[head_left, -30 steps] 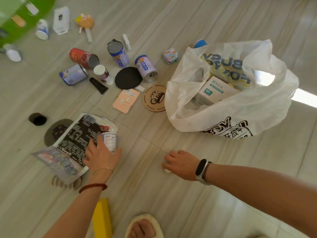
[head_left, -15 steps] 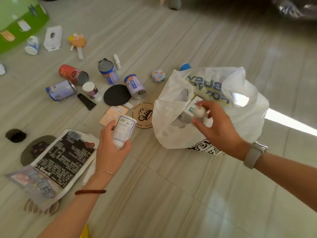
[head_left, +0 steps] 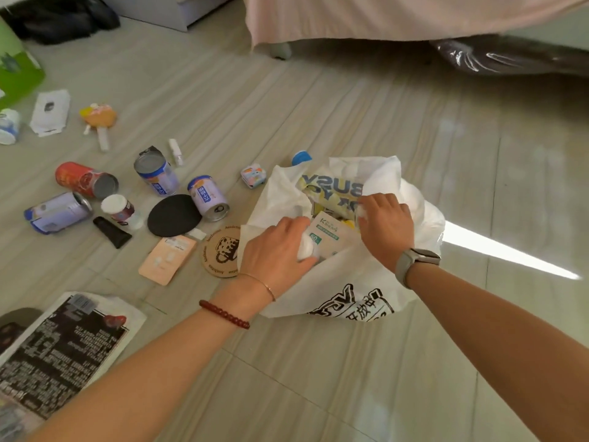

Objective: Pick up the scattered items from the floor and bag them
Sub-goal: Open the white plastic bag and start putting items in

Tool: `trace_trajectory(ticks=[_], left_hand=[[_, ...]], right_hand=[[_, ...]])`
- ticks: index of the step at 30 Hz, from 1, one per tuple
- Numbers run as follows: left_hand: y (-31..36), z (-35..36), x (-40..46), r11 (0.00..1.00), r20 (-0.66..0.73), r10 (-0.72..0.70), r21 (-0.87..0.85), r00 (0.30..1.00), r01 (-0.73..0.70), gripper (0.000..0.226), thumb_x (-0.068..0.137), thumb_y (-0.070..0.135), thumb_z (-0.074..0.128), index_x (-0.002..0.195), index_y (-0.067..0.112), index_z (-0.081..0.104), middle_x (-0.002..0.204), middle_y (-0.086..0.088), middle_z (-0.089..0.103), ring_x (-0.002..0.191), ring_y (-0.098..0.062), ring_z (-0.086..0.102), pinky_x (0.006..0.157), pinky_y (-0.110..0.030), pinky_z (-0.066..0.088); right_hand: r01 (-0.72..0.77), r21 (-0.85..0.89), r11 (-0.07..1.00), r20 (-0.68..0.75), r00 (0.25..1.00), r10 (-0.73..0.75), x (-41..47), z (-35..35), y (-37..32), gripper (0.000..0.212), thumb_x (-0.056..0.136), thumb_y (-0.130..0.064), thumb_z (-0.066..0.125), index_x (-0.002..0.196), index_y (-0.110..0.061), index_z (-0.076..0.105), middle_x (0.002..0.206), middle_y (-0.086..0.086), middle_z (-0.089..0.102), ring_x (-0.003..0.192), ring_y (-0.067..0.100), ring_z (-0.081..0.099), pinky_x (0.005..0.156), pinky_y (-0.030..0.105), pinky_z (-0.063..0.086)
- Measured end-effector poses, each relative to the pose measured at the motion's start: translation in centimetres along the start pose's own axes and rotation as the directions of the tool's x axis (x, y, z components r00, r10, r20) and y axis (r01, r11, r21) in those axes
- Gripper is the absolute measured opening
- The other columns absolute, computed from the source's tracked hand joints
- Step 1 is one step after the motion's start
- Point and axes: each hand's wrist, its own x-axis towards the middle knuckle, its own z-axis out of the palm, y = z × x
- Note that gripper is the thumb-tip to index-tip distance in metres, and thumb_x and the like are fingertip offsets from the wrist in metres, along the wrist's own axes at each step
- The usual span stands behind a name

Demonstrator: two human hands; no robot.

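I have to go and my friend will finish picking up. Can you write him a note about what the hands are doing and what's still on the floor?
Left hand is at the mouth of the white plastic bag, holding a small white bottle.
Right hand is inside the bag's mouth too, gripping something small and white that I cannot identify.
Already bagged: a white box and a yellow printed pack.
Still on the floor: red can, three purple cans, black disc, round coaster, pink sachet, black tube, printed paper, and small bits further left.
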Motion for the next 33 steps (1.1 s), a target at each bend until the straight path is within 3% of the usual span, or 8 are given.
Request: trace_trajectory(ticks=[4,9,13,18,22,25,28,33], left_hand=[[-0.7,1.3,-0.6,0.998,0.053,-0.013,0.069,0.999,0.010,0.062,0.078,0.042,0.064,0.128,0.019,0.036,0.131,-0.006,0.046,0.098,-0.032,0.058,0.069,-0.031,0.036],[-2.0,2.4,0.3,0.997,-0.033,0.062,0.041,0.998,-0.061,0.047,0.078,0.034,0.064,0.119,0.012,0.051,0.117,-0.012,0.057,0.097,-0.035,0.061,0.078,-0.038,0.043],[-3.1,3.9,-1.7,0.991,0.074,0.112,0.061,0.991,-0.116,0.066,0.074,0.063,0.035,0.126,0.024,0.048,0.137,-0.003,0.049,0.133,-0.026,0.037,0.108,-0.049,0.024],[-4.9,6.7,-5.3,0.940,0.205,0.198,0.237,0.958,-0.245,0.050,0.077,0.061,0.035,0.108,0.028,0.056,0.148,-0.008,0.029,0.134,-0.033,0.032,0.105,-0.058,0.032],[-4.9,6.4,-6.4,0.895,0.077,0.399,0.184,0.914,-0.407,0.030,0.084,0.041,0.045,0.073,0.021,0.065,0.132,-0.006,0.055,0.130,-0.028,0.032,0.105,-0.058,0.021],[-4.3,5.4,-6.4,0.916,-0.005,0.363,0.186,0.932,-0.356,0.035,0.082,0.048,0.046,0.085,0.017,0.063,0.122,-0.002,0.064,0.125,-0.023,0.044,0.106,-0.059,0.018],[-2.6,4.5,-5.9,0.948,-0.052,0.293,0.146,0.955,-0.283,0.052,0.079,0.059,0.044,0.108,0.017,0.055,0.132,-0.006,0.055,0.130,-0.026,0.037,0.108,-0.058,0.014],[4.9,5.5,-5.8,0.840,-0.063,0.543,0.039,0.837,-0.542,0.038,0.083,0.035,0.048,0.114,0.014,0.054,0.126,-0.012,0.058,0.122,-0.025,0.042,0.101,-0.047,0.031]], right_hand=[[0.044,0.138,0.990,0.036,0.998,-0.050,-0.5,0.4,0.3,0.034,0.087,-0.013,0.054,0.120,-0.007,0.057,0.128,0.013,0.054,0.118,0.032,0.045,0.096,0.043,0.038],[0.476,0.113,0.872,0.132,0.863,-0.488,-4.4,-1.1,0.7,0.037,0.088,-0.036,0.044,0.114,-0.015,0.060,0.098,0.007,0.070,0.089,0.027,0.064,0.081,0.036,0.049],[0.666,-0.020,0.745,0.255,0.724,-0.641,-8.2,-1.2,2.9,0.031,0.082,-0.032,0.059,0.110,-0.019,0.059,0.076,0.001,0.066,0.066,0.022,0.064,0.061,0.029,0.054],[0.680,-0.023,0.733,0.302,0.704,-0.643,-11.0,-1.6,5.2,0.046,0.058,-0.025,0.086,0.098,-0.018,0.065,0.076,0.001,0.067,0.057,0.017,0.063,0.053,0.026,0.054],[0.659,-0.027,0.752,0.215,0.738,-0.639,-11.4,-2.5,6.1,0.052,0.058,-0.018,0.086,0.096,-0.018,0.050,0.082,0.007,0.067,0.056,0.021,0.060,0.052,0.027,0.052],[0.662,-0.057,0.748,0.166,0.745,-0.646,-11.3,-2.4,6.7,0.042,0.067,-0.015,0.080,0.095,-0.017,0.049,0.080,0.008,0.067,0.064,0.026,0.062,0.063,0.034,0.053],[0.609,-0.072,0.790,0.168,0.788,-0.592,-11.5,-2.4,6.7,0.020,0.091,-0.032,0.046,0.105,-0.020,0.054,0.100,0.007,0.067,0.097,0.026,0.057,0.095,0.044,0.041],[0.213,0.046,0.976,0.061,0.975,-0.215,-13.0,-5.1,6.4,0.035,0.088,-0.028,0.041,0.119,-0.015,0.052,0.118,0.012,0.059,0.112,0.027,0.048,0.099,0.047,0.038]])
